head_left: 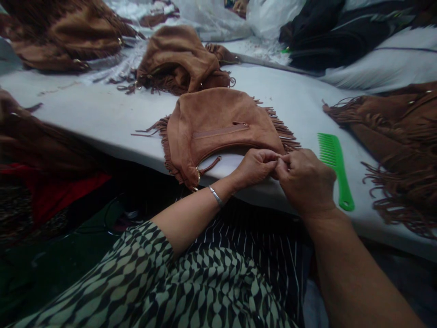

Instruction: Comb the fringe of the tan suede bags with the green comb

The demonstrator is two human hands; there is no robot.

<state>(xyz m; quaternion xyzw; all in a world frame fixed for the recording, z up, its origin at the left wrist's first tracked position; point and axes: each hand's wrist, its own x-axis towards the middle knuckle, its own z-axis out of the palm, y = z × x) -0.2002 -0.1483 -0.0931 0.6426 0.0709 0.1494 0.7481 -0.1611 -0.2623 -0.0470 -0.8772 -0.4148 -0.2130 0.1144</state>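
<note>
A brown suede-like fringed bag [223, 111] lies at the table's front edge, its zipper side up and its fringe spread to left and right. At the bag's near right corner my left hand [257, 166] is closed in a pinch. My right hand [305, 177] meets it there, thumb and fingers pressed together. Whatever the fingertips hold is too small and too covered to make out. A strap end with gold-coloured hardware [198, 175] hangs at the bag's near left corner.
A green comb [336, 168] lies right of my right hand. More brown fringed bags rest behind [180, 59], at the far left [68, 36] and at the right [396, 123]. Black bags [344, 41] are piled at the back right. The white table [136, 146] has its edge close to me.
</note>
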